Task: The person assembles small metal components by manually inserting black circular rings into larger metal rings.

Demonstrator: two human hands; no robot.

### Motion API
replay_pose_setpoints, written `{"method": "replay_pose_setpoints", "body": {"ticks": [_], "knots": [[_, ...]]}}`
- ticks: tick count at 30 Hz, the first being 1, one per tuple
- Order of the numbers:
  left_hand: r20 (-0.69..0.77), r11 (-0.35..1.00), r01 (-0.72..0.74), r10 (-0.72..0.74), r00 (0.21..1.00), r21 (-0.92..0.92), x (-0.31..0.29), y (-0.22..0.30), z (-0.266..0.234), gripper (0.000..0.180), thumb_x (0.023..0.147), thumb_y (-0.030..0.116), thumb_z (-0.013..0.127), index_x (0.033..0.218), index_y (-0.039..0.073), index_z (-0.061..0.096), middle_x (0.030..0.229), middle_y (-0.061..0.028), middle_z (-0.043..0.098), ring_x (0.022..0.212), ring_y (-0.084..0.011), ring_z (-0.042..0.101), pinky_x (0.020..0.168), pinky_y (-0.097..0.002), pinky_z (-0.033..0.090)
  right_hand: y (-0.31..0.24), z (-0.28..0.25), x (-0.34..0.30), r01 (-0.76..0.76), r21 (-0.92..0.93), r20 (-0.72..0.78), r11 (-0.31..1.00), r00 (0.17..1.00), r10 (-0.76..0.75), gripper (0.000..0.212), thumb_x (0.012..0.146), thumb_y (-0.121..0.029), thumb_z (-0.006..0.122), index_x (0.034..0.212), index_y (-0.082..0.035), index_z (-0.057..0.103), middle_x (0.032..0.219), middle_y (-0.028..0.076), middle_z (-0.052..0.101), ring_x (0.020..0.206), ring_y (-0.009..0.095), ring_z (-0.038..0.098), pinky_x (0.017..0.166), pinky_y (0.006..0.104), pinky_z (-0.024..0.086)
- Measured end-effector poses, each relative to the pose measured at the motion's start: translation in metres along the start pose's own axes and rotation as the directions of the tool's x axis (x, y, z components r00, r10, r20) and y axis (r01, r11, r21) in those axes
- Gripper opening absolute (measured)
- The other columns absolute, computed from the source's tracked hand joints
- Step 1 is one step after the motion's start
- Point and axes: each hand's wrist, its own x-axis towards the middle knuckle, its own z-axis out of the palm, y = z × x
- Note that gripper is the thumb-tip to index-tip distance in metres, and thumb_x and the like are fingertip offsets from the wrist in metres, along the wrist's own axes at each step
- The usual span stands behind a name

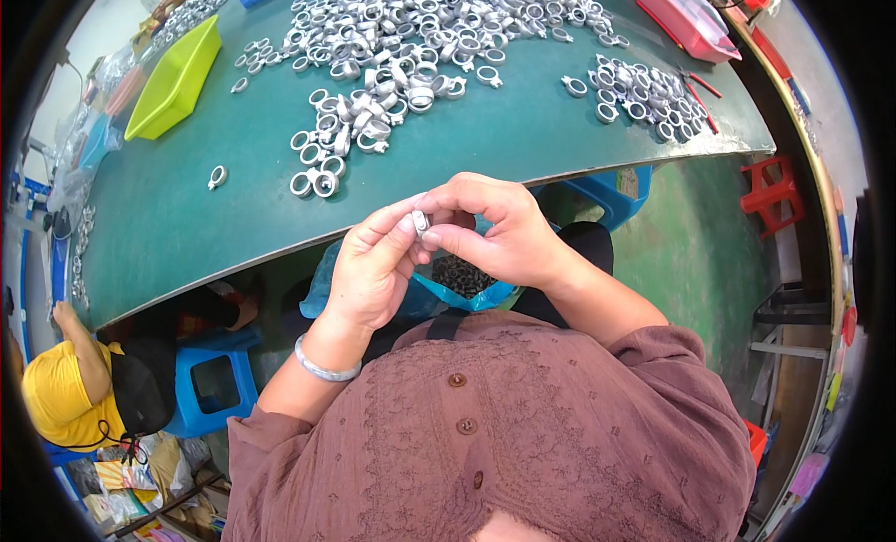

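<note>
My left hand (369, 273) and my right hand (499, 226) meet just in front of the table edge. Between their fingertips they pinch one small silver metal ring (421, 223), seen nearly edge-on and partly covered by the fingers. Below the hands, on my lap, a blue plastic bag (504, 293) lies open with many small dark pieces (460, 275) in it. Beyond the hands, a large pile of silver rings with small lugs (411, 47) spreads over the green table (252, 206). One ring (217, 177) lies apart on the left.
A smaller heap of rings (644, 94) sits at the right beside red-handled pliers (702, 98). A yellow-green tray (177, 80) stands at the left, a pink tray (686, 19) far right. Blue stools (210, 379) and a red stool (773, 195) surround the table. A person in yellow (70, 393) sits left.
</note>
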Motion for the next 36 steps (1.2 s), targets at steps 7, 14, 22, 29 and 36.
{"method": "replay_pose_setpoints", "body": {"ticks": [7, 14, 22, 29, 36], "knots": [[0.003, 0.999, 0.027, -0.027, 1.000, -0.025, -0.001, 0.002, 0.002, 0.027, 0.089, 0.009, 0.048, 0.113, -0.002, 0.054, 0.090, -0.0050, 0.059, 0.074, -0.0101, 0.053, 0.067, -0.0217, 0.045, -0.004, 0.000, 0.000, -0.007, 0.003, 0.001, 1.000, 1.000, 0.007, 0.018, 0.076, 0.003, 0.061, 0.094, 0.001, 0.060, 0.071, 0.005, 0.056, 0.063, 0.009, 0.056, 0.055, 0.0215, 0.046], [-0.042, 1.000, 0.019, -0.019, 0.999, -0.004, -0.004, 0.011, 0.005, 0.030, 0.090, 0.010, 0.044, 0.115, -0.006, 0.050, 0.090, -0.0087, 0.060, 0.075, -0.0133, 0.056, 0.068, -0.0237, 0.046, 0.003, -0.005, -0.001, -0.278, 0.339, 0.054, 0.899, 0.960, 0.276, 0.016, 0.083, -0.004, 0.057, 0.097, 0.003, 0.058, 0.082, 0.004, 0.062, 0.073, 0.006, 0.056, 0.067, 0.0210, 0.046], [-0.053, 0.999, 0.027, -0.026, 0.998, 0.019, -0.005, 0.013, 0.005, 0.029, 0.090, 0.010, 0.042, 0.113, -0.006, 0.051, 0.093, -0.0113, 0.060, 0.078, -0.0161, 0.059, 0.070, -0.0243, 0.049, 0.001, -0.011, 0.002, -0.414, 0.432, 0.103, 0.801, 0.905, 0.412, 0.016, 0.083, -0.007, 0.058, 0.096, 0.002, 0.059, 0.085, 0.003, 0.062, 0.077, 0.007, 0.056, 0.070, 0.0210, 0.046], [-0.047, 0.998, -0.008, 0.011, 0.999, 0.057, -0.006, 0.006, 0.004, 0.019, 0.087, 0.006, 0.051, 0.104, -0.002, 0.056, 0.096, -0.0105, 0.059, 0.082, -0.0153, 0.059, 0.072, -0.0252, 0.050, 0.010, -0.013, -0.001, -0.190, 0.265, 0.057, 0.946, 0.982, 0.181, 0.015, 0.081, -0.006, 0.060, 0.095, 0.000, 0.061, 0.085, 0.003, 0.061, 0.077, 0.009, 0.056, 0.070, 0.0209, 0.045], [0.052, 0.820, -0.386, 0.403, 0.914, 0.422, -0.008, 0.000, 0.007, 0.048, 0.075, -0.007, 0.061, 0.119, -0.001, 0.042, 0.106, -0.0104, 0.053, 0.097, -0.0150, 0.053, 0.084, -0.0257, 0.045, 0.007, -0.013, -0.006, -0.219, 0.355, 0.090, 0.909, 0.976, 0.200, 0.023, 0.079, 0.005, 0.058, 0.102, 0.001, 0.058, 0.097, 0.005, 0.055, 0.090, 0.011, 0.055, 0.078, 0.0239, 0.045]]}}
